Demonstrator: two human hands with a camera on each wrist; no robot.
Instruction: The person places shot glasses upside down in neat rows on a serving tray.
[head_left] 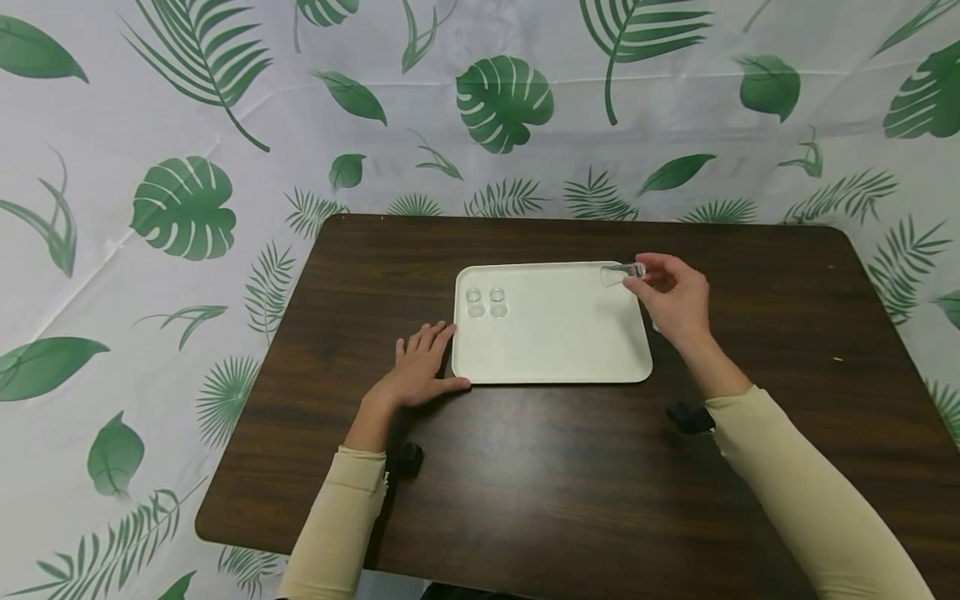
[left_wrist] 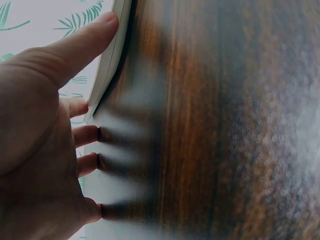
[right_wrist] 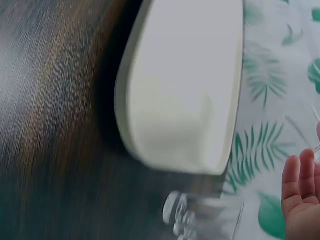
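Note:
My right hand [head_left: 678, 304] pinches a small clear glass [head_left: 619, 274] by its thick base, tipped on its side above the far right corner of a cream tray [head_left: 555, 333]. In the right wrist view only part of that hand shows at the edge. My left hand [head_left: 420, 367] lies spread at the tray's near left corner; its thumb [left_wrist: 95, 35] rests along the rim and other fingertips touch the table. Two more clear glasses, one [head_left: 475, 302] beside the other [head_left: 498, 302], stand on the tray's left part.
Another clear glass [right_wrist: 210, 217] stands on the table just right of the tray, mostly hidden by my right hand in the head view. The dark wooden table [head_left: 525, 483] backs onto a leaf-print cloth [head_left: 420, 108]. A tiny yellowish scrap [head_left: 837, 359] lies at the right.

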